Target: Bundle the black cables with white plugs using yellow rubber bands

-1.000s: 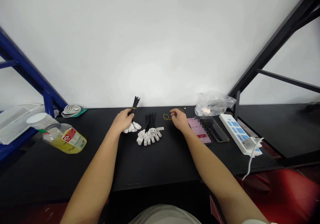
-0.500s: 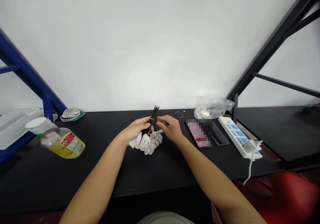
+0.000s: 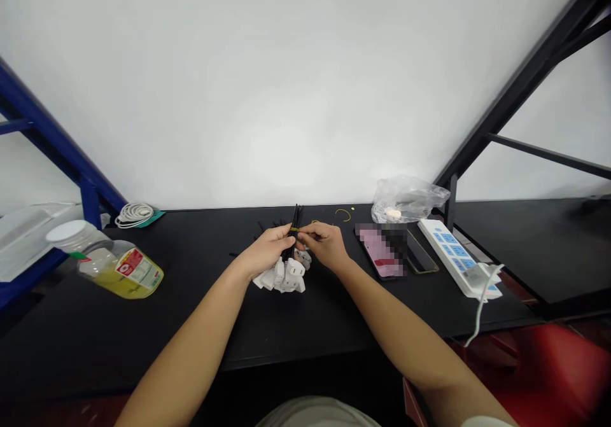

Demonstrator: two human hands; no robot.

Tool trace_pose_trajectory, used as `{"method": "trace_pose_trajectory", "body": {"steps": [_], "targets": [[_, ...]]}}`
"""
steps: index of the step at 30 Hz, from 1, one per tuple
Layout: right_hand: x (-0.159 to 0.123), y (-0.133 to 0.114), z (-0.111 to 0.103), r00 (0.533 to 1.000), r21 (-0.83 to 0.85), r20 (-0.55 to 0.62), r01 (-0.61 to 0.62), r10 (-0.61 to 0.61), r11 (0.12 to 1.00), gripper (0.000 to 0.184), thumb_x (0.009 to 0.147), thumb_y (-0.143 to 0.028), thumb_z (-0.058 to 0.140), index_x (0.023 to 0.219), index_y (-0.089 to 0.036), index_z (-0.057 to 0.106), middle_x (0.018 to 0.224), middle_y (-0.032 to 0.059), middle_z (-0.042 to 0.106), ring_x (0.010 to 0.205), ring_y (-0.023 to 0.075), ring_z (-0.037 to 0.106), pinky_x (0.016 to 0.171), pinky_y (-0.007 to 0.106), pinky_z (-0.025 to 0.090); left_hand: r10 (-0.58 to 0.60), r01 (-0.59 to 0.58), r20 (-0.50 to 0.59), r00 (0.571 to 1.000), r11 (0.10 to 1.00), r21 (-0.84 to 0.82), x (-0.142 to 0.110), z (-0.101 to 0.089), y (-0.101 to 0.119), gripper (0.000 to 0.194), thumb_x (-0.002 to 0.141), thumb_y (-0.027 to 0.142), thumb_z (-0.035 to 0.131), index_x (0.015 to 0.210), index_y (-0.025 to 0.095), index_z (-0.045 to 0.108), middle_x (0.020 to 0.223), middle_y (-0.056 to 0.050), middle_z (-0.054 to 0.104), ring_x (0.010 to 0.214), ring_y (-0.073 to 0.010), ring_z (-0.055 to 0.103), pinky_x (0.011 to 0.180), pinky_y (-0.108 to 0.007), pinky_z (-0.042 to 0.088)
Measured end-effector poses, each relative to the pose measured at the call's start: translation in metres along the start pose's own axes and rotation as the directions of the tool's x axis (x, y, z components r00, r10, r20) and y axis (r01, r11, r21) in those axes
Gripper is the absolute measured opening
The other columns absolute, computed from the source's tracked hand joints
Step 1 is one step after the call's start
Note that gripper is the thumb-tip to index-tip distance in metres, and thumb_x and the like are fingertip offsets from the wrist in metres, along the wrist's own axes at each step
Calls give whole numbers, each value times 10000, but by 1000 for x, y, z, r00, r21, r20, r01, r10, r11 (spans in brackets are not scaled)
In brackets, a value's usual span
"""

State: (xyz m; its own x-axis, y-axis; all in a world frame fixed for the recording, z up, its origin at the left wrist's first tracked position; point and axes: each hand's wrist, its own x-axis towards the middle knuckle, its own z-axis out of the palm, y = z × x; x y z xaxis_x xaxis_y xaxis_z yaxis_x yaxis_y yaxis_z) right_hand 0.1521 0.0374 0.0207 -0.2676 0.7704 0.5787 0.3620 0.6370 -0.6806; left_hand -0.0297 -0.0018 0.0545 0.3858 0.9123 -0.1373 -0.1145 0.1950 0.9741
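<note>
Head view: the left hand (image 3: 270, 247) and right hand (image 3: 324, 244) have come together mid-table, fingers pressed closed, pinching upright black cords (image 3: 296, 218) at their yellow tie (image 3: 294, 229). White plugs (image 3: 286, 280) bunch just below, on the black table (image 3: 191, 325).

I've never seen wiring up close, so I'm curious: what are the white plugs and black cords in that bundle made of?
The white plugs look like moulded plastic: smooth, solid-coloured, with a slight sheen. The black cords look plastic- or rubber-sheathed, with a dull finish and a thin, flexible look, though this view can't settle which.
</note>
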Motion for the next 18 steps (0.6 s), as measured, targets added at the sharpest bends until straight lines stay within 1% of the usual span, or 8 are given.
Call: {"method": "trace_pose_trajectory", "body": {"steps": [2,4,7,9,11,14,16,18], "targets": [[0,-2,-1,1000,-6,7,-17,17,1000,121,852,-289,657,797,-221,742,695,8,690,568,119,574,578,238,463,7,-7,3,1000,1000,11,1,1,-1,284,862,289,627,1121,172,642,867,-33,685,660,-149,637,615,-273,516],[1,-4,-3,999,-9,30,-11,11,1000,131,856,-279,641,780,-212,724,687,3,671,570,113,564,584,234,451,-11,11,-1,1000,999,45,0,1,0,273,869,306,621,1102,164,642,828,-32,686,630,-146,628,592,-264,501],[1,-6,-5,996,-41,86,17,-13,999,139,855,-265,609,760,-202,687,688,-1,637,585,111,551,589,230,429,-28,27,7,1000,994,110,-1,0,-1,237,884,345,604,1023,157,642,781,-29,674,586,-135,602,546,-241,458],[2,-6,-6,995,-107,102,13,-2,994,121,831,-240,590,735,-201,651,678,-5,615,595,115,541,595,231,413,-16,11,34,999,991,137,0,0,-3,218,891,358,592,948,153,641,763,-25,656,588,-131,595,547,-235,448],[2,-5,-4,997,-198,80,-7,24,980,95,791,-206,574,704,-204,613,670,-7,602,606,121,533,604,236,401,-6,-1,53,999,990,144,1,0,-6,207,888,352,594,922,153,640,742,-19,639,602,-131,594,560,-235,449],[5,0,-2,999,-289,27,-35,45,957,74,741,-181,559,675,-206,578,674,-5,604,621,130,533,610,244,389,-27,17,64,998,990,139,4,1,-10,234,872,329,613,1028,158,644,718,-5,624,590,-126,582,538,-227,423],[8,6,-3,998,-310,6,-54,58,949,63,729,-187,556,670,-208,569,679,-4,613,628,135,538,613,248,387,-57,47,81,995,991,127,4,2,-9,309,862,334,627,1118,161,633,705,4,608,547,-112,553,500,-218,383],[12,14,-7,996,-325,-31,-93,87,941,57,728,-204,554,672,-209,563,679,-1,615,632,141,541,618,253,390,-81,70,119,990,993,95,0,3,-5,376,851,356,650,1169,157,625,694,7,595,511,-98,519,480,-216,355]]}}
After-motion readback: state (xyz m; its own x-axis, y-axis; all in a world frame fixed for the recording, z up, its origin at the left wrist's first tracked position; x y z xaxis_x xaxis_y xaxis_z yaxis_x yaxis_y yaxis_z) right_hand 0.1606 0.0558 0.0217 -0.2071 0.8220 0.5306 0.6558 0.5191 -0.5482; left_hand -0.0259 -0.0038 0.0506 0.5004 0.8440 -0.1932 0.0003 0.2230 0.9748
